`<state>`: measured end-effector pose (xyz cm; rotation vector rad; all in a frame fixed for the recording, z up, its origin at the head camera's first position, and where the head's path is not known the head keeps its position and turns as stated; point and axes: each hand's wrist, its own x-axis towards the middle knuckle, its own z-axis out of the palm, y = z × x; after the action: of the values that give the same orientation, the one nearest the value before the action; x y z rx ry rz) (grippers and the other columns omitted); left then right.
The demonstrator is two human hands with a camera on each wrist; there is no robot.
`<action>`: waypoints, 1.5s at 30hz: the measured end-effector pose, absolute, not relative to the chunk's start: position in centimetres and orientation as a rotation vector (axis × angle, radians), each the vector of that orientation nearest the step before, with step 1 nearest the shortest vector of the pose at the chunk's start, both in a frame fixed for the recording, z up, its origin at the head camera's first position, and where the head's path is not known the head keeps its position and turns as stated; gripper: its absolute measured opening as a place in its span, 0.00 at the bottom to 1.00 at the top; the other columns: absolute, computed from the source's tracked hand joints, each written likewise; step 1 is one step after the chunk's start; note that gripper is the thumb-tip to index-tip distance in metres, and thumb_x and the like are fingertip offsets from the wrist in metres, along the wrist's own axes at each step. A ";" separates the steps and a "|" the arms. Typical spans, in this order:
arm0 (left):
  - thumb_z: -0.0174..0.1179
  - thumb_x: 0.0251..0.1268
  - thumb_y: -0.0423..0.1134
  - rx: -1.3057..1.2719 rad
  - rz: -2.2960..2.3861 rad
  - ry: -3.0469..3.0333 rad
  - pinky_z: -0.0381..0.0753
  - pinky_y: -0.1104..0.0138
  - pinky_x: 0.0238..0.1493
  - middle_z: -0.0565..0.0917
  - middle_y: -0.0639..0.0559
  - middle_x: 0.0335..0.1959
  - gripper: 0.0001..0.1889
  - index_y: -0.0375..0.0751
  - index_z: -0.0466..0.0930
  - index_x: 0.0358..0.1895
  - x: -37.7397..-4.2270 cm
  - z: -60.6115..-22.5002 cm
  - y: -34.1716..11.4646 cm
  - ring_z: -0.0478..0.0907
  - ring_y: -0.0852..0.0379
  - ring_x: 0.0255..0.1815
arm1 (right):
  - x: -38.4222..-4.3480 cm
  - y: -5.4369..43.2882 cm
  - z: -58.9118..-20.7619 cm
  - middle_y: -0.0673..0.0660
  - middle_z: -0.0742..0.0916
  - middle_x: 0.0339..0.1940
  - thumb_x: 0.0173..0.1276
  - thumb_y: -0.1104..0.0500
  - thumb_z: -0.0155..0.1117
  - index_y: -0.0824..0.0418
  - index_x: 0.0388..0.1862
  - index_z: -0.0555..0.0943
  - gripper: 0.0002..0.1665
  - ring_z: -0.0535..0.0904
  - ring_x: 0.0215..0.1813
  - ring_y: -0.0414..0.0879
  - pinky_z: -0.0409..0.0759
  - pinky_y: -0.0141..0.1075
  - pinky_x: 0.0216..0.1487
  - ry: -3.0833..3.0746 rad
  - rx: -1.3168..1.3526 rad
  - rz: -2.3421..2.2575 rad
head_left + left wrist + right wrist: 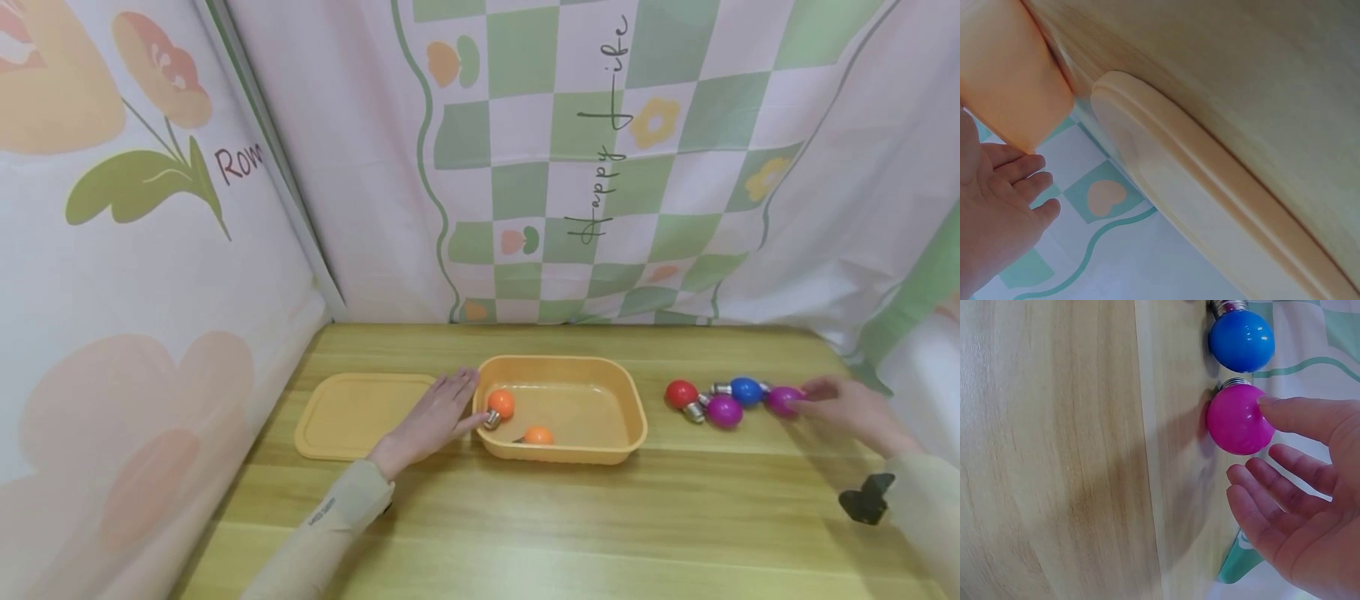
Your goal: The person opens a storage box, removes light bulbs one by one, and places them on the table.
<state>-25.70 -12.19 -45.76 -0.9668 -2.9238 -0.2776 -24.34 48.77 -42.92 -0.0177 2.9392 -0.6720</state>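
My left hand (429, 418) rests with straight fingers at the left rim of a yellow plastic box (630, 425). Inside the box lie two orange light bulbs, one at the left end (501, 403) and another by the front wall (538, 436). On the right, my right hand (1310, 506) reaches to a magenta light bulb (1239, 420) lying on the table. Its thumb overlaps the bulb, while the loosely bent fingers stay apart from it. A blue bulb (746, 392), a second magenta bulb (724, 411) and a red bulb (682, 394) lie just left of that one.
The flat yellow lid (360, 417) lies on the wooden table (525, 533) left of the box, partly under my left hand in the head view. A patterned curtain (517, 150) hangs behind the table, with another cloth (150, 292) along the left side.
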 end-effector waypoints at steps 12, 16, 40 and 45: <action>0.42 0.77 0.61 -0.970 -0.307 -2.925 0.54 0.48 0.82 0.57 0.37 0.79 0.40 0.32 0.50 0.78 -25.6 -45.6 -12.2 0.52 0.43 0.82 | -24.7 48.4 -42.0 0.85 0.76 0.56 0.72 0.49 0.60 0.82 0.61 0.68 0.37 0.75 0.52 0.78 0.75 0.61 0.44 3.036 -0.087 -0.676; 0.42 0.77 0.60 -0.972 -0.317 -2.921 0.54 0.48 0.82 0.57 0.37 0.79 0.40 0.32 0.50 0.78 -25.5 -45.6 -12.3 0.53 0.43 0.81 | -25.0 47.0 -40.7 0.84 0.75 0.59 0.72 0.47 0.60 0.80 0.63 0.67 0.39 0.74 0.54 0.79 0.75 0.64 0.45 3.024 -0.103 -0.689; 0.43 0.78 0.60 -0.964 -0.309 -2.913 0.54 0.47 0.81 0.57 0.36 0.79 0.40 0.31 0.51 0.77 -25.6 -45.5 -12.1 0.53 0.42 0.81 | -25.5 36.5 -36.9 0.76 0.83 0.53 0.67 0.55 0.69 0.73 0.56 0.76 0.27 0.87 0.44 0.54 0.84 0.28 0.38 3.063 -0.427 -0.791; 0.43 0.77 0.60 -0.965 -0.302 -2.921 0.54 0.48 0.82 0.57 0.37 0.79 0.40 0.31 0.51 0.77 -25.6 -45.4 -12.1 0.53 0.42 0.81 | -25.4 34.8 -36.7 0.76 0.83 0.53 0.65 0.58 0.70 0.73 0.56 0.76 0.26 0.83 0.40 0.31 0.82 0.24 0.38 3.035 -0.470 -0.887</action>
<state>-25.59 -12.10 -45.42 -0.9655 -2.9213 -0.3024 -25.39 34.79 -36.72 -0.4696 3.0355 -0.8868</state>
